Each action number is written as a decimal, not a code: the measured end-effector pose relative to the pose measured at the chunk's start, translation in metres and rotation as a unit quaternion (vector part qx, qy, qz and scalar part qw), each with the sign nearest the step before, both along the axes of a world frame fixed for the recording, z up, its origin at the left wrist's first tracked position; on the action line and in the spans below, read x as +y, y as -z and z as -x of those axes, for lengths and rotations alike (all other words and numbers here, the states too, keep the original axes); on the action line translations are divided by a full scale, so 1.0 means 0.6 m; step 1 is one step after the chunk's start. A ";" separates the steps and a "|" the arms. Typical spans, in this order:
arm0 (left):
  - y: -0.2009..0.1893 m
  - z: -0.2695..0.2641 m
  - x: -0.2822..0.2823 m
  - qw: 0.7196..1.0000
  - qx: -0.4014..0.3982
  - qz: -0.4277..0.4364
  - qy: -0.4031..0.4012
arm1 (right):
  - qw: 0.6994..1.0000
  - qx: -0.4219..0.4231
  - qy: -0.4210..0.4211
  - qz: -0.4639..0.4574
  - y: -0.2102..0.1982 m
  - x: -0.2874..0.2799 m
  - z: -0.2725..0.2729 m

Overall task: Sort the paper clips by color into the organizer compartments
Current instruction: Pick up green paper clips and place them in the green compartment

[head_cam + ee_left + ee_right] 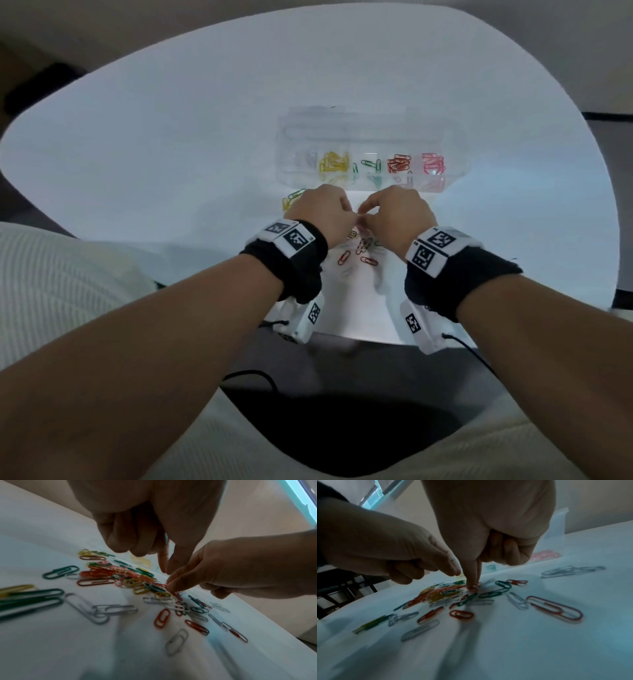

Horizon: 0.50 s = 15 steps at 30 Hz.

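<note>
A loose pile of coloured paper clips (pixel 363 248) lies on the white table, between my two hands. My left hand (pixel 352 219) hovers just above the pile (pixel 130 578), thumb and forefinger (pixel 163 561) pressed together and the other fingers curled; whether a clip sits between them is hidden. My right hand (pixel 363 219) reaches down into the pile (pixel 440 593), where its thumb and forefinger (pixel 471 574) pinch a reddish clip. Behind the hands, the clear organizer (pixel 370 137) holds white, yellow, green, orange and pink clips in separate compartments.
A few yellow and green clips (pixel 291 200) lie left of my left hand. Larger clips are scattered around the pile, among them a big red one (pixel 556 608) and dark green ones (pixel 30 599). The table's near edge (pixel 342 337) is close behind my wrists.
</note>
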<state>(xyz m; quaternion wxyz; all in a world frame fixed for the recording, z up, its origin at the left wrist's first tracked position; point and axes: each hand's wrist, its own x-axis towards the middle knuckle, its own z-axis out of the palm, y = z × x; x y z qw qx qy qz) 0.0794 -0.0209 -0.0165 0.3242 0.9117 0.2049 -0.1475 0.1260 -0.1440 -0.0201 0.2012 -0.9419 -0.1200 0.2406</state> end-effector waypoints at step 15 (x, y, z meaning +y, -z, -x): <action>0.028 -0.013 -0.047 0.988 0.005 -0.104 0.116 | 0.976 0.062 0.182 -0.103 -0.002 -0.058 -0.025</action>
